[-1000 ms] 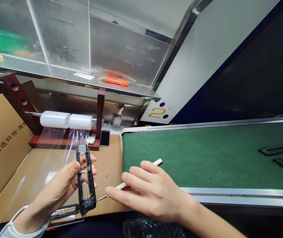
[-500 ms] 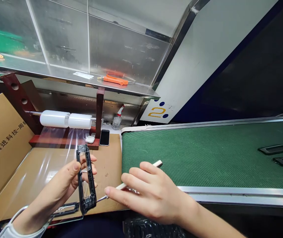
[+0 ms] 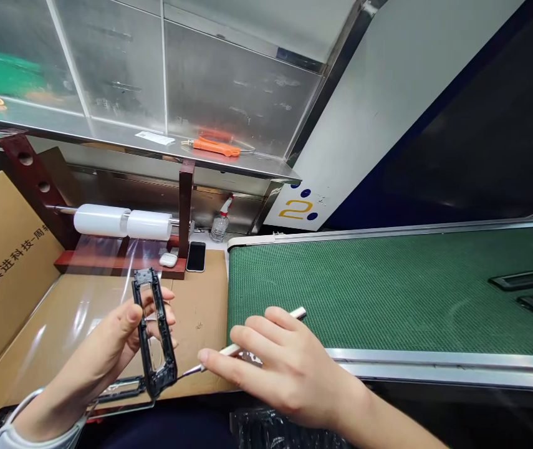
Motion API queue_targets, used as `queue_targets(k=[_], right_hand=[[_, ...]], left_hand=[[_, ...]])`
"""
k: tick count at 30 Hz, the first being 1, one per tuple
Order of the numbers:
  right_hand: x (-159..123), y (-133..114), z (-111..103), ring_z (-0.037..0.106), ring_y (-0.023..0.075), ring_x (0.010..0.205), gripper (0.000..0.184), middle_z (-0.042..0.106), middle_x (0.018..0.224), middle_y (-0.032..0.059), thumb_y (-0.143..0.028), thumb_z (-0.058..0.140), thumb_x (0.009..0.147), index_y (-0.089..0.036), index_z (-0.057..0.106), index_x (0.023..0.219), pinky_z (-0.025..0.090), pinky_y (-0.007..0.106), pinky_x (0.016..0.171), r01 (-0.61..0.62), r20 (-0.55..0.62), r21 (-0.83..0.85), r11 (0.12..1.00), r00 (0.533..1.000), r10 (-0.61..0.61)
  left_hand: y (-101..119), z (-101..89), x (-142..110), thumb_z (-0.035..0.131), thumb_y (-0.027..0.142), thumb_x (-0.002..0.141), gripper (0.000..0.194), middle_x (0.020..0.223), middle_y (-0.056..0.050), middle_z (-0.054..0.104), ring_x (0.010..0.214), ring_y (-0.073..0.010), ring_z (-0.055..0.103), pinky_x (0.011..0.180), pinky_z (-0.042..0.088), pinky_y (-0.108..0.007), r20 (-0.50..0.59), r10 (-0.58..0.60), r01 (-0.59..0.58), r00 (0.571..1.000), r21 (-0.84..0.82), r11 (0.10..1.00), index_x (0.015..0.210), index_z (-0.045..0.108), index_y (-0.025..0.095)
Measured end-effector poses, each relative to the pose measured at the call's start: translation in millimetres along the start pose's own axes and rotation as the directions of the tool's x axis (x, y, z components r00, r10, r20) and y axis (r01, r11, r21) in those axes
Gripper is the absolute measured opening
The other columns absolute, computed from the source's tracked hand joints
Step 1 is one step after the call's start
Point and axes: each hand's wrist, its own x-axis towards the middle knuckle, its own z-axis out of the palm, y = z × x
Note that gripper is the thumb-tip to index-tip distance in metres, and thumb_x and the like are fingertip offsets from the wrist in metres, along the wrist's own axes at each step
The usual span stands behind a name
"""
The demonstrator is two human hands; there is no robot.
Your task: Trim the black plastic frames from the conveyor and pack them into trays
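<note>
My left hand [image 3: 116, 330] is closed on a narrow black plastic frame [image 3: 165, 330], thumb on its left side and fingers behind it. The frame stands nearly upright, leaning a little to the left, with a long opening down its middle. In my right hand [image 3: 280, 355] is a slim white-handled tool [image 3: 231, 350] with a thin metal tip, held like a pen. Its tip meets the lower right corner of the frame; the exact contact is too small to make out. Below my left wrist lies another black frame [image 3: 123, 388], partly hidden.
Cardboard [image 3: 201, 293] covers the bench, with two film rolls [image 3: 149, 225] on a dark red stand behind. A phone [image 3: 196, 256], an earbud case [image 3: 168, 259] and a spray bottle [image 3: 220, 226] stand nearby. The green conveyor [image 3: 378, 287] at right carries two black frames [image 3: 522, 280].
The held frame and my left hand have shifted slightly left, and the frame leans more. My right hand stays nearly in place, its tool tip still at the frame's lower corner.
</note>
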Motion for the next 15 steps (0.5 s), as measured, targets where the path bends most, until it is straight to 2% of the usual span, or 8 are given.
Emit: queue_targets(k=[3,9,15], right_hand=[[1,-2,-3,0.042,0.0116,0.060,0.027,0.057,0.071,-0.0010,-0.015,0.044,0.097,-0.021,0.064,0.114,0.028,0.029,0.059,0.006,0.018,-0.009,1.000,1.000,-0.006],[-2,-6,-7,0.042,0.0120,0.060,0.027,0.057,0.071,-0.0008,-0.016,0.043,0.097,-0.020,0.064,0.114,0.028,0.029,0.058,0.010,0.032,-0.010,1.000,0.999,-0.010],[-4,-7,-11,0.043,0.0123,0.061,0.027,0.058,0.072,-0.0001,-0.015,0.043,0.097,-0.019,0.065,0.112,0.028,0.029,0.058,0.011,0.029,0.000,1.000,1.000,-0.011]], left_hand=[[-3,0.4,-2,0.075,0.055,0.067,0.045,0.084,-0.003,0.071,0.077,-0.0205,0.064,0.076,0.051,-0.032,-0.004,0.001,-0.001,1.000,0.027,1.000,0.101,0.072,0.026],[-4,13.7,-5,0.080,0.061,0.053,0.053,0.074,-0.002,0.070,0.069,-0.0188,0.061,0.071,0.050,-0.030,-0.121,0.016,-0.009,0.992,0.056,0.998,0.093,0.074,0.026],[-8,13.2,-7,0.078,0.064,0.053,0.054,0.071,-0.001,0.068,0.062,-0.0151,0.055,0.066,0.048,-0.027,-0.120,0.021,-0.010,0.993,0.094,0.996,0.093,0.074,0.028]])
